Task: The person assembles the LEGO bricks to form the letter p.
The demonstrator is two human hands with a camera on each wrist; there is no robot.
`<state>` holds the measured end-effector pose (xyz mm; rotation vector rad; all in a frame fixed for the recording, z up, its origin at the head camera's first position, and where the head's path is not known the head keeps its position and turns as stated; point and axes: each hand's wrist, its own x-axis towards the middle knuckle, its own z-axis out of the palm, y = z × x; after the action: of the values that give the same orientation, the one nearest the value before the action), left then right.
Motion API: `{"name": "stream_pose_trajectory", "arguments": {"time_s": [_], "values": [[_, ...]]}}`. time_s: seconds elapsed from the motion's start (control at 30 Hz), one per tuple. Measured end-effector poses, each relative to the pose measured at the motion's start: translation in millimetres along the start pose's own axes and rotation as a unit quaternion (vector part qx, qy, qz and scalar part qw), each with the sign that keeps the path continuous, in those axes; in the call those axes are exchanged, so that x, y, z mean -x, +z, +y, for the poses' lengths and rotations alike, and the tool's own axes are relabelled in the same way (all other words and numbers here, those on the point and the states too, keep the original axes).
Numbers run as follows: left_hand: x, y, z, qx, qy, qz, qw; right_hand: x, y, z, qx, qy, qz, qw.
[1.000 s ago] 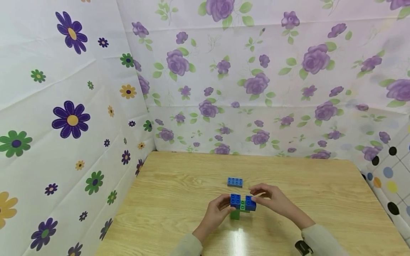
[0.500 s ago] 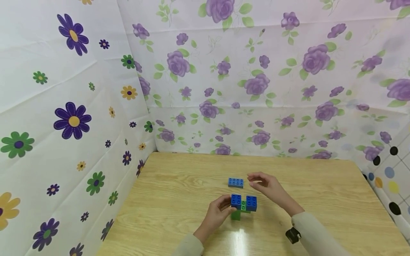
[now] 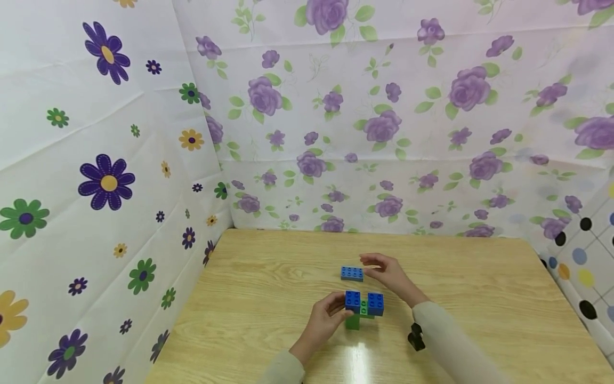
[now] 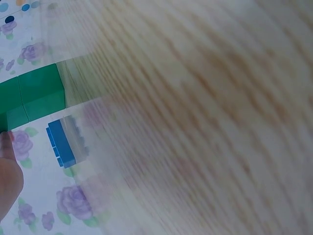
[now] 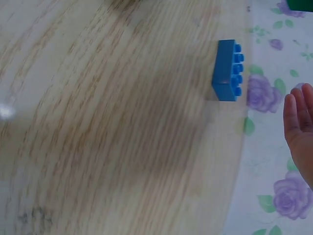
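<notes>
My left hand (image 3: 322, 321) grips a small toy-brick build at its left side, thumb in front and fingers behind. Two dark blue bricks, a left one (image 3: 352, 301) and a right one (image 3: 376, 304), top the build with a gap between them. Green studs (image 3: 363, 308) show in that gap, and a green brick (image 3: 352, 322) stands below. In the left wrist view the build's green sides (image 4: 43, 93) appear beside a fingertip. A lighter blue eight-stud brick (image 3: 352, 273) lies behind the build. Beside its right end is my right hand (image 3: 386, 273), fingers extended and parted from the thumb, holding nothing.
The pale wooden table (image 3: 268, 266) meets a flower-patterned cloth (image 3: 307, 186) at its back edge. Another flowered cloth (image 3: 158, 256) hangs along the left, and a dotted one (image 3: 582, 277) at the right. A black device (image 3: 416, 337) sits at the right wrist.
My right hand has let go of the right dark blue brick and moved back and left to the lighter blue brick. The left hand stays on the build.
</notes>
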<state>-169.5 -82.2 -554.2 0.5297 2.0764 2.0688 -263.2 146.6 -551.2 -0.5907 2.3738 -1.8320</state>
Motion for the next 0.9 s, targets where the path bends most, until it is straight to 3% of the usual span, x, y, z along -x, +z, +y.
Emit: {"name": "stream_pose_trajectory", "arguments": {"time_s": [0.43, 0.63, 0.9], "values": [[-1.8, -1.3, -2.7, -0.003, -0.004, 0.002, 1.0, -18.3, 10.6, 23.0, -0.033, 0.05, -0.013, 0.998], [-7.8, -4.1, -30.2, -0.013, 0.015, -0.001, 0.9998, -23.4, 15.0, 32.9, 0.003, 0.072, -0.024, 0.997], [-6.4, -4.5, -28.6, -0.008, 0.013, 0.001, 0.9999, -28.5, 24.6, 42.6, 0.054, 0.099, -0.014, 0.993]]}}
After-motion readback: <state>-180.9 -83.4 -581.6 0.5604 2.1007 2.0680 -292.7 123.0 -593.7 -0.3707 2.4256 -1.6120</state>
